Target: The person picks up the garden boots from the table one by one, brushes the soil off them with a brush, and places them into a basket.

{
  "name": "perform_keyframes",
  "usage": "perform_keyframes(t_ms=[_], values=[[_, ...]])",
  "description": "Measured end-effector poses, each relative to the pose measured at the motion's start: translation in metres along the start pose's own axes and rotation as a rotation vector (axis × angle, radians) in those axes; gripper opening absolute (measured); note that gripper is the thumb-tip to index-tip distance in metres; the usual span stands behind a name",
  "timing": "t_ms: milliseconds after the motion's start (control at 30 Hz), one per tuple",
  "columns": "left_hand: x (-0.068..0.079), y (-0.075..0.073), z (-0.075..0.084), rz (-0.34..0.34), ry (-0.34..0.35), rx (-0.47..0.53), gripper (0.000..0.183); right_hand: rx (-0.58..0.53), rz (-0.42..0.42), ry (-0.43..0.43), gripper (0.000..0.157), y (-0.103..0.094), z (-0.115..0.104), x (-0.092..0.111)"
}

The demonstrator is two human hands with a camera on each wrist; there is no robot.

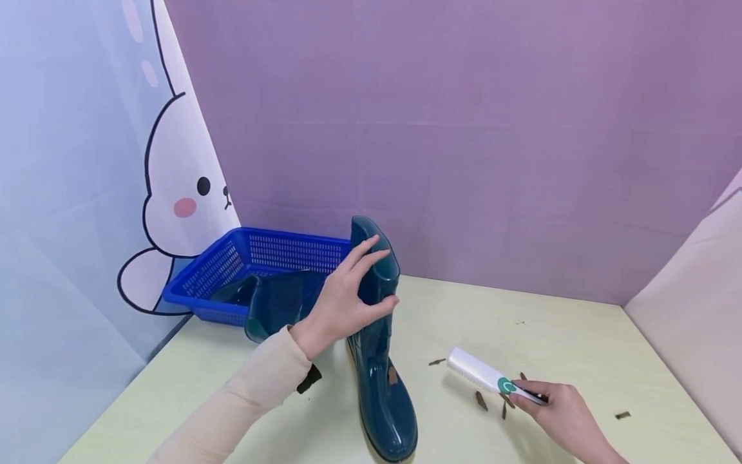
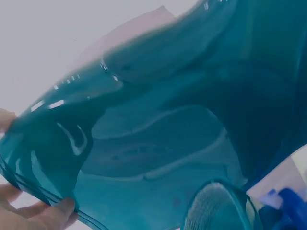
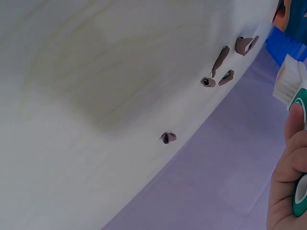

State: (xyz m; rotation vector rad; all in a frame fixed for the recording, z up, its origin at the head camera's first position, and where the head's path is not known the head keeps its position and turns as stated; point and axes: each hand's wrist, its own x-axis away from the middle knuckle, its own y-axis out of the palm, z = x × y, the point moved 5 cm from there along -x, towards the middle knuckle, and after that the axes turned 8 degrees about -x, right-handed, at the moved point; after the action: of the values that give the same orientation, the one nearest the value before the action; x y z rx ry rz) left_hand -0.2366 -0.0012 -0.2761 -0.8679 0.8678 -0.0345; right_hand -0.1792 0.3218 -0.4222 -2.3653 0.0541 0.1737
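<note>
A dark teal rubber boot [image 1: 377,412] stands upright on the table, toe toward me. My left hand [image 1: 346,298] grips the top of its shaft; in the left wrist view, thumb and fingertips [image 2: 62,209] hold the rim from both sides. A brown flake [image 1: 392,375] clings to the boot's instep. To the right, my right hand [image 1: 565,409] holds a white brush [image 1: 475,370] with a green-and-white handle, bristles facing down and raised over the table. Its pale bristles [image 3: 288,79] show in the right wrist view, away from the boot.
A second teal boot [image 1: 284,299] lies at the blue plastic basket [image 1: 203,309], partly hidden by my left arm. Several brown flakes [image 1: 481,401] are scattered on the pale table [image 1: 464,303]. A dark lump [image 1: 310,379] sits beside my left sleeve. Purple cloth [image 1: 464,161] hangs behind.
</note>
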Motion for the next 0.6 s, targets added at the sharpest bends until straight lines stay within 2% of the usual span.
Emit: perform_keyframes(t_ms=[167,333,467,600], values=[[0.0037,0.0004,0.0002,-0.017,-0.102,0.21,0.057,-0.002,-0.013,0.012,0.033,-0.0006,-0.001,0.0003],[0.0038,0.001,-0.0027,-0.024,-0.17,0.352,0.051,-0.001,-0.013,0.018,0.032,-0.0015,-0.0031,0.0004],[-0.0002,0.0002,-0.0028,-0.015,-0.164,0.39,0.046,0.001,0.0,0.009,0.031,-0.0025,-0.0056,0.0004],[-0.0039,-0.0035,-0.0014,0.005,-0.144,0.366,0.041,0.008,0.027,-0.014,0.029,-0.0037,-0.0098,0.0004]])
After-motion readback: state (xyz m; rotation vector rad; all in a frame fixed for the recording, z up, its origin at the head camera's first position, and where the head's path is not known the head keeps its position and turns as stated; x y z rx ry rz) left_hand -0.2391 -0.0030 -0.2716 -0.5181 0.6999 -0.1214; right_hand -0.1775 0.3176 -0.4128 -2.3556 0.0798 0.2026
